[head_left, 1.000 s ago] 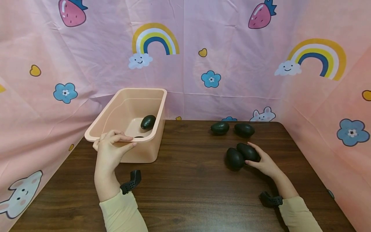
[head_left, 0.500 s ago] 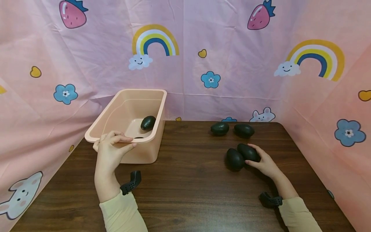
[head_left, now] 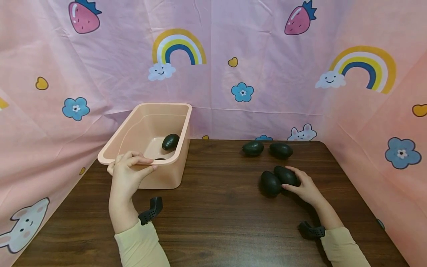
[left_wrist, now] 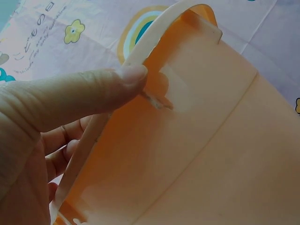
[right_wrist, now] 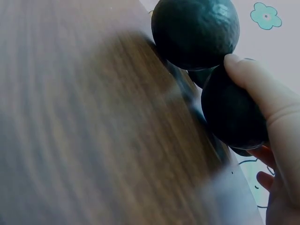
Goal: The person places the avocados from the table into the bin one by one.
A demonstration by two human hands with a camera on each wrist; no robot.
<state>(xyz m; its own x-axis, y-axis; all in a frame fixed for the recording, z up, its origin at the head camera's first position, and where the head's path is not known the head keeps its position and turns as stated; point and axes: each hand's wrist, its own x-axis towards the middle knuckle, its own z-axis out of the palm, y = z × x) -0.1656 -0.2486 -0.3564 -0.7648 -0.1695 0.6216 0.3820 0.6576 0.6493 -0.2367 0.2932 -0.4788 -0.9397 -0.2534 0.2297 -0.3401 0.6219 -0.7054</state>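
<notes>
Head view, lower right: the right grip (head_left: 305, 188) pinches a dark-green oval avocado (head_left: 286, 175), likely firm, slick, best held mid-body; left grip (head_left: 125, 176) pinches a peach plastic tub (head_left: 166, 176).

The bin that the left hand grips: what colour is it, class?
The bin is pale peach, best seen in the head view.

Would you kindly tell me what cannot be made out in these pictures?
Head view: most of a dark object in the bin, hidden by its near rim.
Left wrist view: some fingers of the left hand, partly behind the bin's rim.
Right wrist view: a farther avocado, mostly hidden by the held avocado and its neighbour.
Right wrist view: much of the grain on the table, blurred.
</notes>
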